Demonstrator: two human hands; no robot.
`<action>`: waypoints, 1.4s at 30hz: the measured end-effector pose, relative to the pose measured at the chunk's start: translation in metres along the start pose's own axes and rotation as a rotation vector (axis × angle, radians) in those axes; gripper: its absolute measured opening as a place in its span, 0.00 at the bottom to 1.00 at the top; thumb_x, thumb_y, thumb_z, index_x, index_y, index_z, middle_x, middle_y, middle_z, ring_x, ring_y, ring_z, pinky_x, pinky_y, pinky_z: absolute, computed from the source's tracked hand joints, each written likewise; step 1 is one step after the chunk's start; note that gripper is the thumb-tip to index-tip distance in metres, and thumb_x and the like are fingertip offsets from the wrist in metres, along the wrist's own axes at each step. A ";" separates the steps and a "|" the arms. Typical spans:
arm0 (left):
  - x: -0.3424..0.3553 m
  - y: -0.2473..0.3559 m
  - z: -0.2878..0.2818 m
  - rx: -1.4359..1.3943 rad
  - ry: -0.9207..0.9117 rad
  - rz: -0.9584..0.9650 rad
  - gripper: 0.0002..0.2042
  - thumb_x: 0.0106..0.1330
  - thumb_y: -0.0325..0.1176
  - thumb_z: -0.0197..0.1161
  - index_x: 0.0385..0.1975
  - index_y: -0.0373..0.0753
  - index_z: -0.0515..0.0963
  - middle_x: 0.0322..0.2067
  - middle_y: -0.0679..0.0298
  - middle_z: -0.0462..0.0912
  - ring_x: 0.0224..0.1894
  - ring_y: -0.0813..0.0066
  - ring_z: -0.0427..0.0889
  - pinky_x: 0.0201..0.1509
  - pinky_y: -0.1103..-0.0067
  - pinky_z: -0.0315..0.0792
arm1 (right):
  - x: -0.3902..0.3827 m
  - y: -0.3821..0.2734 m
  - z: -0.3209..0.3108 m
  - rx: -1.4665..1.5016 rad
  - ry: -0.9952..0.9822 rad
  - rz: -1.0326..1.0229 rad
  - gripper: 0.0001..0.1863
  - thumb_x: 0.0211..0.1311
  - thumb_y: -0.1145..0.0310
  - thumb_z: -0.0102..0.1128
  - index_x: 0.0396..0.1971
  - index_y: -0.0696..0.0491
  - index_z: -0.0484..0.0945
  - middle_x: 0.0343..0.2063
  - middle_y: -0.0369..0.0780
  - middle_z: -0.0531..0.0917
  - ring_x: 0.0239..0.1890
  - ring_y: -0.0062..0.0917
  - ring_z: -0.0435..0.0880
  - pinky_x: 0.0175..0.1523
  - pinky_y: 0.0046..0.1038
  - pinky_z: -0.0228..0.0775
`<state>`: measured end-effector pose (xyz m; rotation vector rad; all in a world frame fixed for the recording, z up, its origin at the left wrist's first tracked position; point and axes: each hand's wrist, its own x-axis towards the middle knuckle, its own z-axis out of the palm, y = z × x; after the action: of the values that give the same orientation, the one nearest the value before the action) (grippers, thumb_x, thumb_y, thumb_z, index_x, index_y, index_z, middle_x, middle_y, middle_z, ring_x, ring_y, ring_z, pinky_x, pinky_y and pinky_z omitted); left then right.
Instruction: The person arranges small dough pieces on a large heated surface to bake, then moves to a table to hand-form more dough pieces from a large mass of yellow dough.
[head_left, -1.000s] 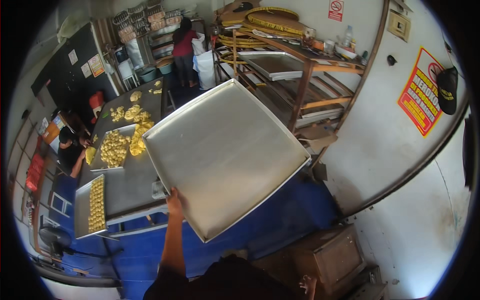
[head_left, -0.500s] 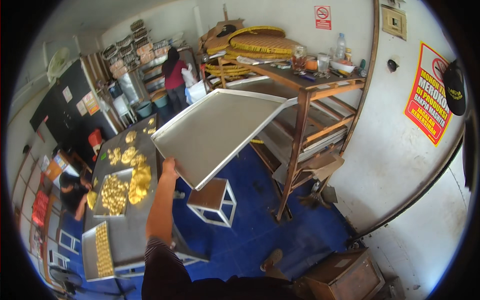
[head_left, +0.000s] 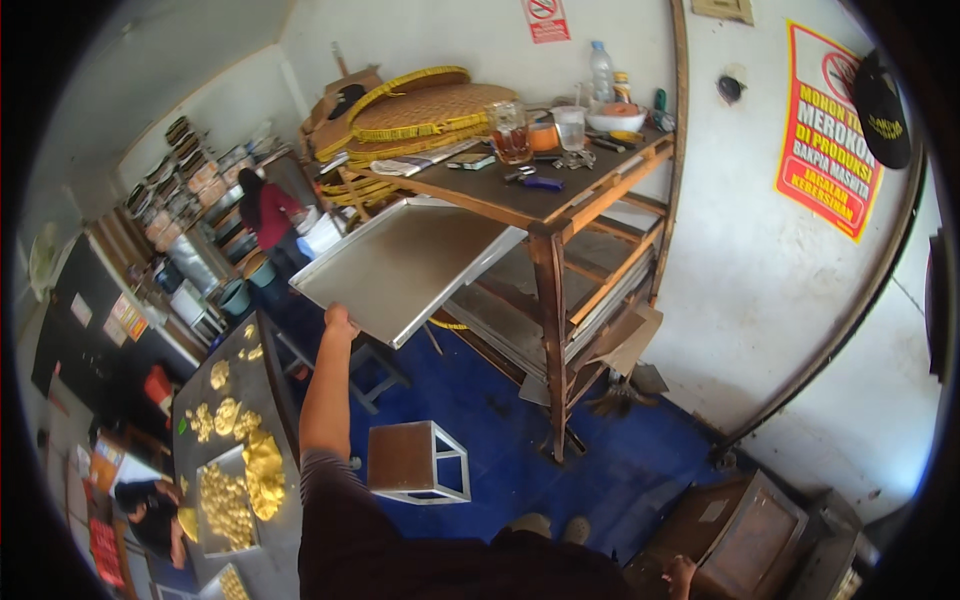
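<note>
Left hand [head_left: 340, 322] grips the metal tray's [head_left: 400, 265] near edge, fingers closed. The tray's far end sits in the wooden rack [head_left: 545, 290].

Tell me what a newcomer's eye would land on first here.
First, the large metal tray, held at its near edge by the left hand and poked partway into the wooden rack under its cluttered top shelf. Next, the yellow dough pieces on the steel table at lower left, and the red and yellow poster on the right wall.
</note>
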<state>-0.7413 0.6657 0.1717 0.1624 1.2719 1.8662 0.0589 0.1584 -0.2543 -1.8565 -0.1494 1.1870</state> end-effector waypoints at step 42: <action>-0.609 -0.665 -0.113 1.595 -1.441 -0.769 0.08 0.66 0.34 0.57 0.41 0.42 0.78 0.28 0.66 0.81 0.29 0.72 0.82 0.31 0.74 0.76 | -0.369 0.305 -0.048 1.017 1.198 0.417 0.09 0.59 0.71 0.57 0.36 0.58 0.83 0.24 0.38 0.84 0.22 0.21 0.82 0.24 0.23 0.74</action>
<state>-0.0393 0.2409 -0.2188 1.2906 1.0468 -0.4072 -0.2037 -0.2434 -0.2255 -1.3480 1.2949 0.0913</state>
